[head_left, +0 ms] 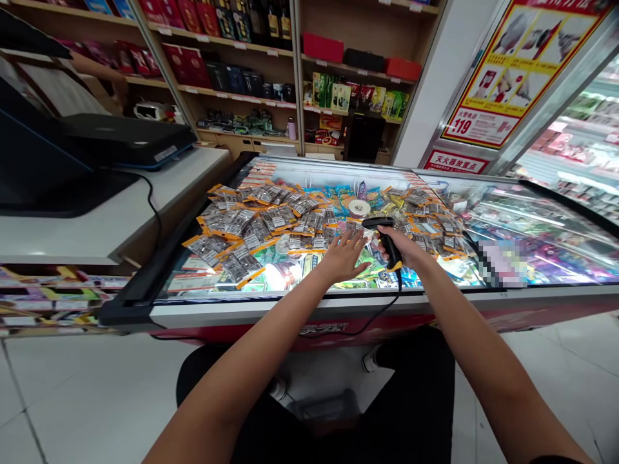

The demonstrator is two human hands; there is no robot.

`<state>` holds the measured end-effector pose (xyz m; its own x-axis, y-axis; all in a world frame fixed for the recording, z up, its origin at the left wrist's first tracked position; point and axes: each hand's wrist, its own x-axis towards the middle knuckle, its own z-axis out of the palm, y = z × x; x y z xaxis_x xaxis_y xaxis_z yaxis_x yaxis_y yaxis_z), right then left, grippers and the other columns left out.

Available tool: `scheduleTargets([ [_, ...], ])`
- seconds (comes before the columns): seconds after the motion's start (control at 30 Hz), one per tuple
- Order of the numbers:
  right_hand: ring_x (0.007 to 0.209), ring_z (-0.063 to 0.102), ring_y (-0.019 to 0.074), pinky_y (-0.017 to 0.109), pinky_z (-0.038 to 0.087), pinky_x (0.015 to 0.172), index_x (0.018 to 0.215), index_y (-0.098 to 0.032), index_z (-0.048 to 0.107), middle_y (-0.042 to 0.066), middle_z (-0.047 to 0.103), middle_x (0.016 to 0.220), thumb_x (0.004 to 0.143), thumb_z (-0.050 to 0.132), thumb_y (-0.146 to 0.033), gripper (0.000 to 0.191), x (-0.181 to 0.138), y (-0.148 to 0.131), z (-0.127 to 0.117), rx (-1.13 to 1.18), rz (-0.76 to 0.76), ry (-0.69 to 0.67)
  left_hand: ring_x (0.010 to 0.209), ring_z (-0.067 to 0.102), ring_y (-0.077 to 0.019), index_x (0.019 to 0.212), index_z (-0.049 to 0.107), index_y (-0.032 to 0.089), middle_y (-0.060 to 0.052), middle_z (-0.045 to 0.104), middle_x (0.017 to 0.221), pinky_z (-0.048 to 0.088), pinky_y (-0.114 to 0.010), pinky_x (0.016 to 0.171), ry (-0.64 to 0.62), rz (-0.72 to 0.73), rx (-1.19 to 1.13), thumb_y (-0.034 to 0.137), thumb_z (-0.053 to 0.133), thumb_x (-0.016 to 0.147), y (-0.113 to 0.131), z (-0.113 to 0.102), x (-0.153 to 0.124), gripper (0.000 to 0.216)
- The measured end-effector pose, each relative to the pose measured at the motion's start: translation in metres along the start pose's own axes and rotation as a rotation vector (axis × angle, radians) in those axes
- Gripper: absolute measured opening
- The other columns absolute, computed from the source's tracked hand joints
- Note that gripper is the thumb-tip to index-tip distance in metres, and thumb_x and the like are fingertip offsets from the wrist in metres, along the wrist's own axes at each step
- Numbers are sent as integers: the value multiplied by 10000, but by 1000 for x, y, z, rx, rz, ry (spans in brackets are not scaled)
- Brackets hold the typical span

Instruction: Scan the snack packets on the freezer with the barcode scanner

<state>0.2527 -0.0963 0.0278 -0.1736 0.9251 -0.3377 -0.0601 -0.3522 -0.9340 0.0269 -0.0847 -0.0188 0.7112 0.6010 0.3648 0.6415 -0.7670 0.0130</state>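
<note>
My right hand is closed around the handle of a black and yellow barcode scanner, whose cord hangs down over the front of the freezer. Beside it, my left hand reaches out with its fingers spread, palm down, over the glass top; nothing shows in it. Many small snack packets with orange edges lie in a heap on the glass, left of my hands. More such packets lie to the right. Behind the scanner sits a round white roll of tape, near blue packets.
The chest freezer stands before my knees. At left is a counter with a dark device and a cable; a person's arm shows behind. Stocked shelves line the back, and a pillar carries signs.
</note>
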Motion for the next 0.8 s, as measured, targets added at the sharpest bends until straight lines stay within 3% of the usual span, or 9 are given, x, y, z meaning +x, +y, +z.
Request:
scheduleTargets([
  [0.13, 459, 497, 114, 238, 413, 420, 894, -216, 562, -23, 539, 616, 883, 668, -582, 381, -1, 8, 1, 37, -19, 14, 1503, 333, -349, 1504, 467, 141, -185, 415, 1595, 282, -509, 1188, -26, -7, 3, 608, 329, 1012, -3, -5, -6, 692],
  [0.3, 454, 465, 98, 224, 392, 418, 886, -211, 561, -31, 518, 618, 866, 688, -585, 396, -13, 9, 4, 24, 14, -50, 1546, 249, -356, 1589, 355, 146, -140, 279, 1680, 256, -520, 1209, -110, 37, -2, 685, 314, 989, -6, -1, -18, 808],
  [0.8, 453, 432, 102, 226, 396, 430, 865, -202, 576, -29, 501, 567, 858, 692, -590, 405, -27, 5, 7, -30, 53, -83, 1546, 273, -317, 1563, 405, 151, -181, 287, 1669, 239, -475, 1217, -58, -12, 1, 703, 313, 984, -1, 2, -20, 806],
])
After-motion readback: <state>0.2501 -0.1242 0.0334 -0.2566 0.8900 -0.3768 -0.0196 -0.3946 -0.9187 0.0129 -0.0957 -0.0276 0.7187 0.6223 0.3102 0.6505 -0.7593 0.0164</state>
